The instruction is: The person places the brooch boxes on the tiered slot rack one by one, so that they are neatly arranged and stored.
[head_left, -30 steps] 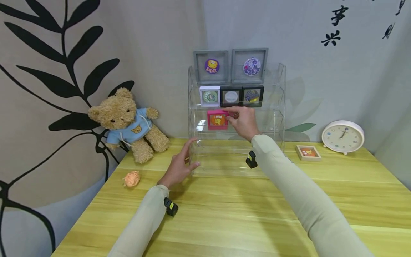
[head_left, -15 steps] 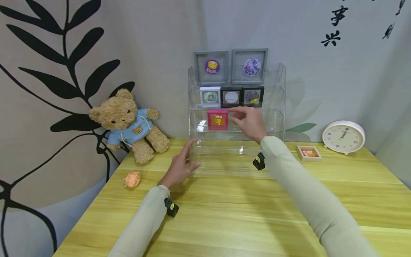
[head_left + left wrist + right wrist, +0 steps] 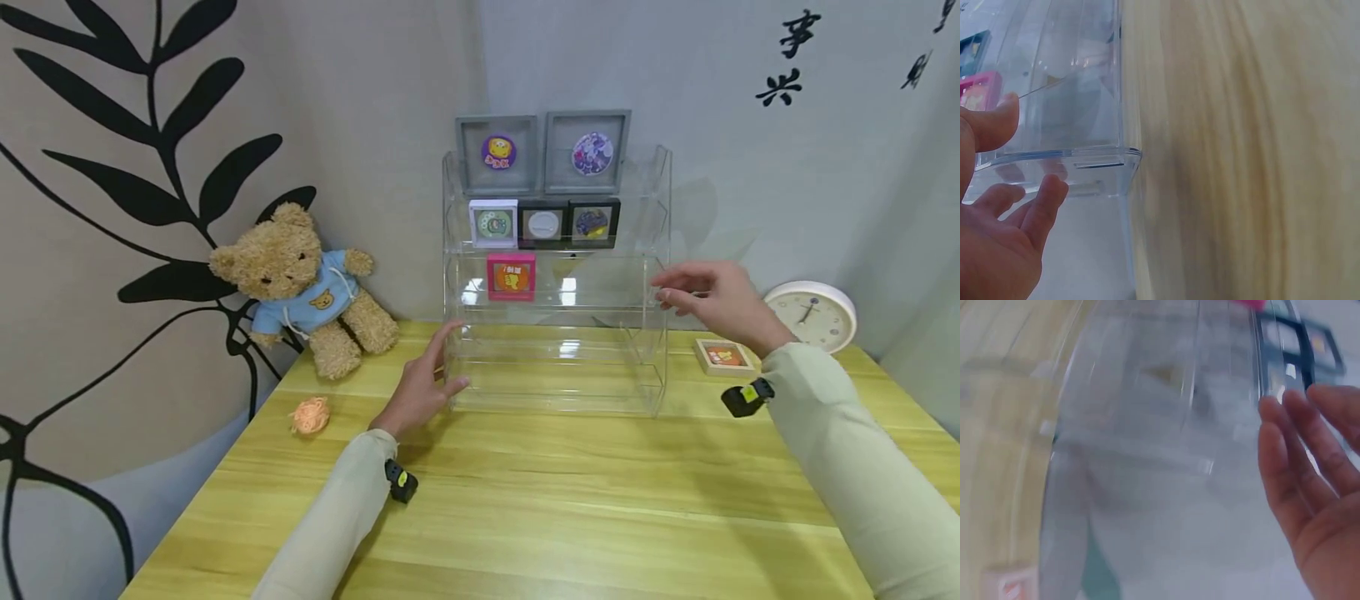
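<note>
A clear acrylic tiered display rack [image 3: 555, 392] stands on the table. On its upper tiers are two grey square frames [image 3: 630, 117], then a white frame [image 3: 493, 203] and two black frames [image 3: 543, 244]. A pink frame [image 3: 512, 277] sits on the tier below, at the left. My left hand [image 3: 417, 392] rests at the rack's left edge, thumb at the front and fairly straight fingers along the outer side. My right hand [image 3: 723, 296], fingers loosely bent and holding nothing, hovers by the rack's right side. Below it, a pale wooden frame [image 3: 725, 357] lies flat on the table.
A teddy bear [image 3: 300, 287] in a blue hoodie leans against the wall at the left. An orange yarn-like ball [image 3: 311, 415] lies in front of it. At the back right stands a white round clock [image 3: 813, 312], partly behind my right hand. The wooden table [image 3: 540, 508] fills the foreground.
My right hand has left the pink frame and moved right, past the rack's side. The pink frame stays on its tier. My left hand keeps its place.
</note>
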`<action>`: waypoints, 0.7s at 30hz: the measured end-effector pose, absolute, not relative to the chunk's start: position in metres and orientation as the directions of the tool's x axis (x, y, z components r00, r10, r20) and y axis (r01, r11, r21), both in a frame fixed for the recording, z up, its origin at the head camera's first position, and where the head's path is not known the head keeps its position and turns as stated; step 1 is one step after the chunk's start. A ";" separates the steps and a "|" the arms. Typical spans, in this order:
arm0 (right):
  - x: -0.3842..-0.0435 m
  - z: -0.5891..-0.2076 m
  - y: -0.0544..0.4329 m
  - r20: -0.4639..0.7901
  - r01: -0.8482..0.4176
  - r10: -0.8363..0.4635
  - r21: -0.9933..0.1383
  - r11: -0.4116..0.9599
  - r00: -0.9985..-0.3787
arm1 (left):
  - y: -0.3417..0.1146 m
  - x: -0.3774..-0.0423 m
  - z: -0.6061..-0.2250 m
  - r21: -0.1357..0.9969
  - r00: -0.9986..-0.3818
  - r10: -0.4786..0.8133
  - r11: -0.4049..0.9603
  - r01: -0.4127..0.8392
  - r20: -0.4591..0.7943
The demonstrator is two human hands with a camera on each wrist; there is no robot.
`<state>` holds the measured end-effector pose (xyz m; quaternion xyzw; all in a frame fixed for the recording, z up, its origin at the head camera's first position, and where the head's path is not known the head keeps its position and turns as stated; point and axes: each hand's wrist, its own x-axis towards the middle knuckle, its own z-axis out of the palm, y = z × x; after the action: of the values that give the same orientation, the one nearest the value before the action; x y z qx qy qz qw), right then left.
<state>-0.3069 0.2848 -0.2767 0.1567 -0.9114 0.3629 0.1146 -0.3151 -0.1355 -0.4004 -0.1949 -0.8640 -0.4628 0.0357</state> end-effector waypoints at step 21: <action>-0.329 -0.379 0.393 0.059 -0.070 -0.040 -0.670 0.739 -0.997 | -0.137 -0.313 -0.407 0.781 -0.930 0.287 0.515 0.353 0.230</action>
<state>-0.3292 0.3931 -0.3786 0.0294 -0.9323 0.3600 0.0205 -0.3134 -0.1369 -0.4075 -0.1840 -0.8696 -0.4568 0.0357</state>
